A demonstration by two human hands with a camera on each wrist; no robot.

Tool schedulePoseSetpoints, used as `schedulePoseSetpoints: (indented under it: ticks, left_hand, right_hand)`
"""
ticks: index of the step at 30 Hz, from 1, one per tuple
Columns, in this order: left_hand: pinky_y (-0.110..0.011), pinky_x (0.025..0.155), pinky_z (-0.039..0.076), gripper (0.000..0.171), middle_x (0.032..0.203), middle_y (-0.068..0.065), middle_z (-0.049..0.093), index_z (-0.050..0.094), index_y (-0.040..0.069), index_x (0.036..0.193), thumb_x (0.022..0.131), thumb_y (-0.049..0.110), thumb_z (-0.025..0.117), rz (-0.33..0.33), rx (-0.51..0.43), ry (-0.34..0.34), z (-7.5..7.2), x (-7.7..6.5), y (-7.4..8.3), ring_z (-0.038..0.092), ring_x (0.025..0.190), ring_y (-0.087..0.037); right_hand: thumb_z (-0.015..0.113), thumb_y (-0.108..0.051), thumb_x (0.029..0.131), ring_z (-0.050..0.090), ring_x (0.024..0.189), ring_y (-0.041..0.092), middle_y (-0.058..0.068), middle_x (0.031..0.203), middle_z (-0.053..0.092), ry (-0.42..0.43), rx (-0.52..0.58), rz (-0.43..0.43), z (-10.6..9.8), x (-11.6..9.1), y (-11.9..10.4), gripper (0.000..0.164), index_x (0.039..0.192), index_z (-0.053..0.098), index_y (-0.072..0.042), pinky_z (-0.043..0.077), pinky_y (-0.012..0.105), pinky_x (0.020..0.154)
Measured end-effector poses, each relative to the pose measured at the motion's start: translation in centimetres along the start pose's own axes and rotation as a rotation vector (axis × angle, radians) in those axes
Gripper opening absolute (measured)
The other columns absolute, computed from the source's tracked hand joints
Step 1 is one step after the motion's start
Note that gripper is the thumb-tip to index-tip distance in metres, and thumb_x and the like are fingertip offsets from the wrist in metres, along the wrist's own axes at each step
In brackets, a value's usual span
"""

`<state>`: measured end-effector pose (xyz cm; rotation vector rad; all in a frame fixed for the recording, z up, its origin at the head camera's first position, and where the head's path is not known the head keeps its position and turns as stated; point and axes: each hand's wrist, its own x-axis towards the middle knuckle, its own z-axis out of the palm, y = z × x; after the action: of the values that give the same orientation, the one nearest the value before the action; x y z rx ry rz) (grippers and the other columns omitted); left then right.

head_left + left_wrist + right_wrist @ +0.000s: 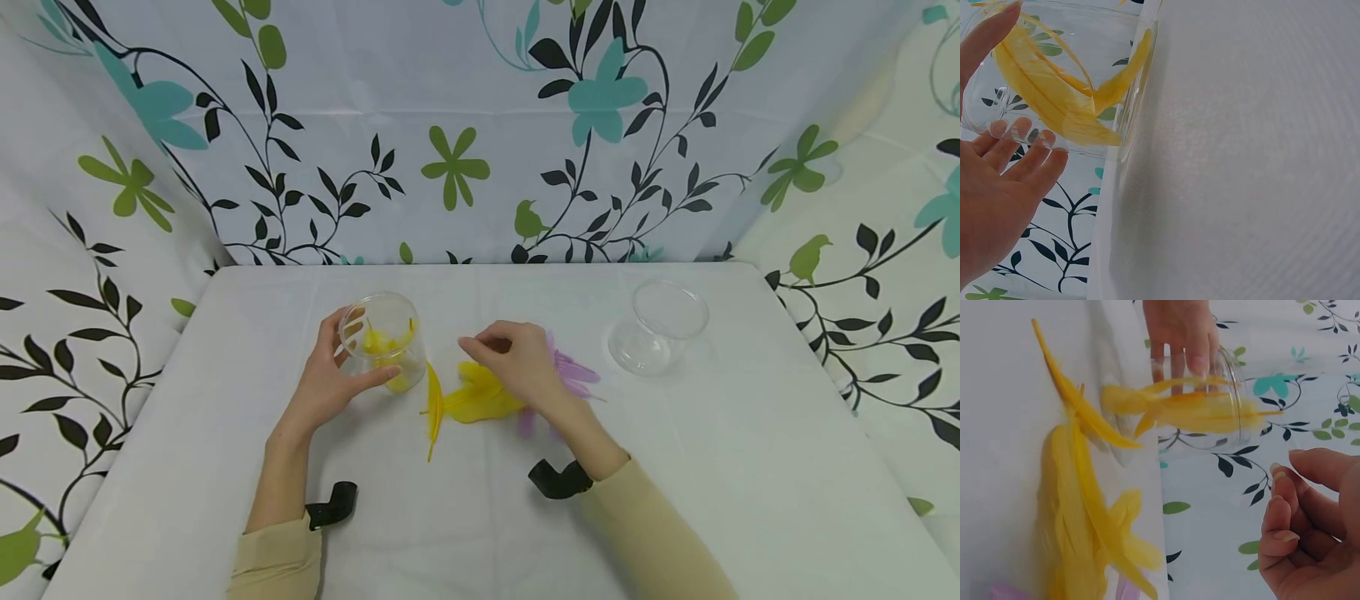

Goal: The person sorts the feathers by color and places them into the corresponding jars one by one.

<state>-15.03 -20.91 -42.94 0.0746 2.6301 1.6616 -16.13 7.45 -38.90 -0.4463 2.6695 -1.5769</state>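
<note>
My left hand holds a clear jar upright on the table, thumb on the near side and fingers round the far side. Yellow feathers stand inside it, one quill reaching past the rim in the right wrist view. My right hand hovers to the right of the jar, above more feathers. Its fingers are loosely bent, with a gap between thumb and forefinger and nothing in them. Under it lie yellow feathers, one of them close beside the jar. Purple feathers show partly behind the right hand.
A second clear jar stands at the back right of the white table. Patterned cloth hangs behind the table and along both sides. Black wrist mounts stick out from both forearms.
</note>
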Motion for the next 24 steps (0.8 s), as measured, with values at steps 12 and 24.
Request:
schedulePoseSetpoints:
  ticks: [12,24]
  left_hand:
    - [-0.057,0.121,0.026,0.11,0.16,-0.004,0.031,0.015,0.026,0.158,0.076,0.036,0.088,-0.014,0.006,-0.002,-0.1,0.0,0.0,0.028,0.149,-0.031]
    - [-0.056,0.121,0.026,0.109,0.16,-0.004,0.031,0.016,0.027,0.158,0.076,0.035,0.088,-0.007,0.0,-0.003,-0.1,0.0,-0.2,0.028,0.149,-0.031]
  right_hand:
    - [0.072,-0.033,0.093,0.06,0.071,0.019,0.003,0.08,0.07,0.038,0.033,0.048,-1.3,-0.8,1.7,0.026,0.09,0.077,-0.008,0.055,0.025,0.063]
    - [0.072,-0.039,0.092,0.066,0.078,0.025,0.005,0.092,0.072,0.021,0.059,0.143,-2.0,-1.5,3.8,0.03,0.097,0.077,-0.01,0.06,0.028,0.069]
